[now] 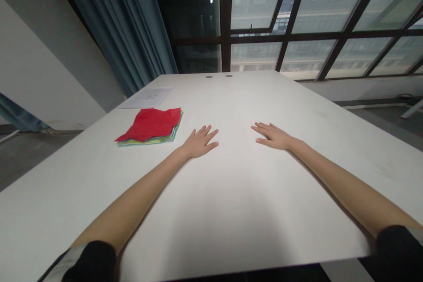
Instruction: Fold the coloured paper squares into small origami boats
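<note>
My left hand [200, 142] lies palm down on the white table [228, 211], its fingers spread and nothing in it. Just to its left rests a stack of cloths; the top one is a red cloth [152, 124], slightly wrinkled. Below it, green, yellow and pale blue edges [148, 142] of other layers stick out. Across from the left hand, my right hand [271, 135] is also flat on the tabletop, fingers apart, touching only the table. A gap of bare tabletop separates the two hands.
A printed sheet of paper [147, 98] lies behind the cloths near the table's left edge. Two round grey discs [219, 76] sit by the far edge. Beyond the table are a blue curtain [122, 17] and dark-framed windows [257, 0]. The table's front edge runs beneath my forearms.
</note>
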Demonstrator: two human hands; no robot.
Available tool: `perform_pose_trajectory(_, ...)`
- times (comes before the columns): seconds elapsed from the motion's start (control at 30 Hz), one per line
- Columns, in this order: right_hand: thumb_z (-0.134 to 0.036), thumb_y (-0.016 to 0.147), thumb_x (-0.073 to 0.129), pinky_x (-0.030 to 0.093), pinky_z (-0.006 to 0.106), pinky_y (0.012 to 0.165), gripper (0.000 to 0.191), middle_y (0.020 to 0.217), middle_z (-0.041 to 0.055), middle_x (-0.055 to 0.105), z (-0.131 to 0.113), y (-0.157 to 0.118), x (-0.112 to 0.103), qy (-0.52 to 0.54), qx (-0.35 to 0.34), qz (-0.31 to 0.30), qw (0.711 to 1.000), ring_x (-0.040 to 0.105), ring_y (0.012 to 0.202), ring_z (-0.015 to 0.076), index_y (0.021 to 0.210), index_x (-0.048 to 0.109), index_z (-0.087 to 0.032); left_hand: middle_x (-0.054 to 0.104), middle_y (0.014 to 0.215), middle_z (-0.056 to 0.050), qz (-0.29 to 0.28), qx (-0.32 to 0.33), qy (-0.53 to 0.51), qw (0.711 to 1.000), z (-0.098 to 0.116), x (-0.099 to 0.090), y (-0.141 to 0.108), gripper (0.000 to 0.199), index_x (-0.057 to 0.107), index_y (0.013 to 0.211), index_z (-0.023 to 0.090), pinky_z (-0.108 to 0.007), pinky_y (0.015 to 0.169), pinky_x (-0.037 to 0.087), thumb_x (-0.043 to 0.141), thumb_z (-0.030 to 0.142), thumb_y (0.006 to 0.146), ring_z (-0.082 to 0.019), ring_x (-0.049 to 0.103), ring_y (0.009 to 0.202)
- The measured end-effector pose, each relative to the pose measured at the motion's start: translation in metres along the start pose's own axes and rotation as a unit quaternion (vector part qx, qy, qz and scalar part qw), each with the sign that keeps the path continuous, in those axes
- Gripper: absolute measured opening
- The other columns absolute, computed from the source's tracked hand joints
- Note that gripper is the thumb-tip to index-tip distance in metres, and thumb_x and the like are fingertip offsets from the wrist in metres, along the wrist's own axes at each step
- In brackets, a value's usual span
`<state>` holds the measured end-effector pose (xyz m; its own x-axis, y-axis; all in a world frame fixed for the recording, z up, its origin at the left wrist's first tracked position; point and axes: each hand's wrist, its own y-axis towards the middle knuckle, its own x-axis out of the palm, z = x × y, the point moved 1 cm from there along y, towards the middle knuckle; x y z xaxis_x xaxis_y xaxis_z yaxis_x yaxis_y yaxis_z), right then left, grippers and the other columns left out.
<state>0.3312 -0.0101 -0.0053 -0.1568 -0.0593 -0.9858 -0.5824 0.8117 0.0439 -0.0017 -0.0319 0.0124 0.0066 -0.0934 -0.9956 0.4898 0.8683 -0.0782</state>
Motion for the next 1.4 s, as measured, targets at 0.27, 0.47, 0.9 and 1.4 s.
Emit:
perform_pose_trajectory(0.27,-0.068,0.083,0.028,0.018,0.057,0.107,0.073,0.149,0.0092,0.021,0.000,-0.001,0.001,0.003,-0.002,0.005,1.000,0.021,0.137,0.0290,0.144,0.024,-0.027,0.011,0.152,-0.007,0.000,-0.003,-0.001,1.000,0.000,0.000,-0.001,0.069,0.016,0.144,0.031,-0.054,0.106,0.016,0.014,0.067,0.085,-0.029,0.010,0.139)
perform_pose_trajectory(0.47,-0.068,0.083,0.028,0.017,0.055,0.108,0.074,0.149,0.0098,0.022,-0.004,-0.002,-0.001,0.005,0.002,0.001,1.000,0.020,0.137,0.0286,0.143,0.025,-0.026,0.011,0.152,-0.008,0.005,-0.001,-0.004,1.000,-0.001,0.000,-0.003,0.069,0.017,0.144,0.031,-0.055,0.106,0.016,0.014,0.067,0.085,-0.030,0.010,0.139)
perform_pose_trajectory(0.9,-0.067,0.083,0.028,0.018,0.056,0.107,0.073,0.149,0.0096,0.022,-0.007,-0.004,-0.003,0.006,-0.003,0.006,1.000,0.021,0.137,0.0284,0.143,0.024,-0.027,0.011,0.152,-0.008,0.004,-0.001,-0.002,1.000,-0.001,-0.003,-0.007,0.069,0.018,0.144,0.031,-0.056,0.106,0.017,0.014,0.067,0.085,-0.030,0.010,0.139)
perform_pose_trajectory(1.4,-0.066,0.084,0.026,0.018,0.055,0.108,0.072,0.149,0.0111,0.021,-0.004,0.000,0.004,-0.005,-0.002,-0.002,1.000,0.020,0.137,0.0271,0.144,0.023,-0.025,0.036,0.144,-0.012,0.036,0.038,-0.023,0.998,-0.028,-0.016,-0.002,0.064,0.040,0.135,0.021,-0.041,0.107,0.024,0.030,0.060,0.086,-0.025,0.029,0.134)
